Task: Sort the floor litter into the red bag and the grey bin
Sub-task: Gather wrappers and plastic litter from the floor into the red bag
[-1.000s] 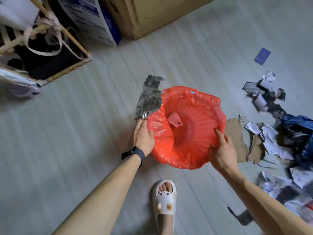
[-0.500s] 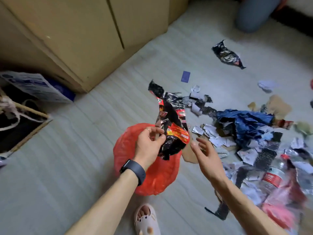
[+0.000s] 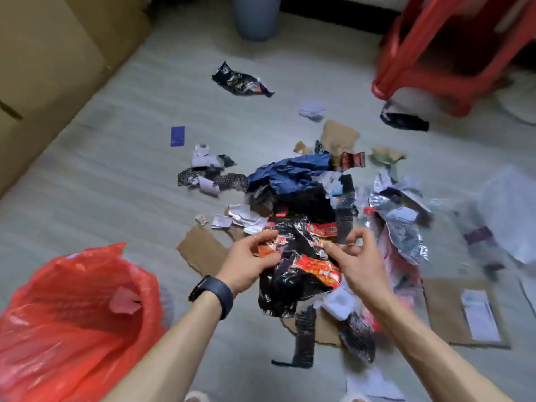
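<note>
Pale plank floor (image 3: pixel 116 198), tan cabinet (image 3: pixel 43 68) at left, red plastic stool (image 3: pixel 452 53) far right.

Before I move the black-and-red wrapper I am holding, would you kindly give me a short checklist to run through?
1. Left hand pinches the wrapper: ok.
2. Right hand pinches its upper right edge: ok.
3. Wrapper lifted free of the litter pile: cannot tell; its lower end overlaps the pile in this view.
4. Red bag mouth open: ok; it gapes at lower left with a pink scrap inside.
5. Grey bin open and within reach: cannot tell; only its base shows at the far end.
</note>
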{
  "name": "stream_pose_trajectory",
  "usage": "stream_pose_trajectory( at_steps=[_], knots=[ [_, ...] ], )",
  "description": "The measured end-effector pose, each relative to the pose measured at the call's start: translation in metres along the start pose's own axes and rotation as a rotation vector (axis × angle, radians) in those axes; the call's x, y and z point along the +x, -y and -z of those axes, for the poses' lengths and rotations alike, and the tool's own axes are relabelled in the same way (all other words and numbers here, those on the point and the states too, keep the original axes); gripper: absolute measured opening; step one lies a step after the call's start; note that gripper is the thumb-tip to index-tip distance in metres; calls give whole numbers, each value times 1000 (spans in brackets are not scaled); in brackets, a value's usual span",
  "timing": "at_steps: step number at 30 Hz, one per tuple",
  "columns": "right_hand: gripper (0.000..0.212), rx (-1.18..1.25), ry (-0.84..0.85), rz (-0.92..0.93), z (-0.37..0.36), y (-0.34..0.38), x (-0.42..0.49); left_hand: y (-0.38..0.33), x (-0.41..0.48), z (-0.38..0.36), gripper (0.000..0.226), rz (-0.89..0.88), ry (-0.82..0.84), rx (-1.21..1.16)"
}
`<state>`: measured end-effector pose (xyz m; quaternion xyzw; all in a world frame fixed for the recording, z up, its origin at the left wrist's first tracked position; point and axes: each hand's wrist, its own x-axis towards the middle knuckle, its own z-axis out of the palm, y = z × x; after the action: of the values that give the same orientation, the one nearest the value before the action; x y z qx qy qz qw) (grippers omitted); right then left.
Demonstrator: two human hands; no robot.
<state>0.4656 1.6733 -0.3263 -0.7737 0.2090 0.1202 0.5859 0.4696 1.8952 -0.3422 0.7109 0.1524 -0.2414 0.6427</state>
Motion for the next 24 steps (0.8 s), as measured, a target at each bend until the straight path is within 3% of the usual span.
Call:
stream_pose_trajectory(
  at_steps=[3,8,10,12,15,20,24],
  knots=[
    [26,-92,-20,132,12,-53,24,33,40,-19,50,-70,42,392],
    [61,-235,122,223,1,-121,56,86,96,-12,38,-307,-73,923],
    [52,-274,118,304,-9,-126,66,95,105,3,38,-440,-153,1046],
    [36,-328,136,405,-21,-117,73,92,101,22,30,-528,-237,1016],
    [18,-396,137,558,-40,-86,71,64,73,51,23,-511,-263,890],
    [8,-456,119,993,-81,8,34,14,-13,118,5,-511,-437,585],
    [17,-518,190,1223,-143,59,-21,8,-104,174,16,-596,-743,768]
  ],
)
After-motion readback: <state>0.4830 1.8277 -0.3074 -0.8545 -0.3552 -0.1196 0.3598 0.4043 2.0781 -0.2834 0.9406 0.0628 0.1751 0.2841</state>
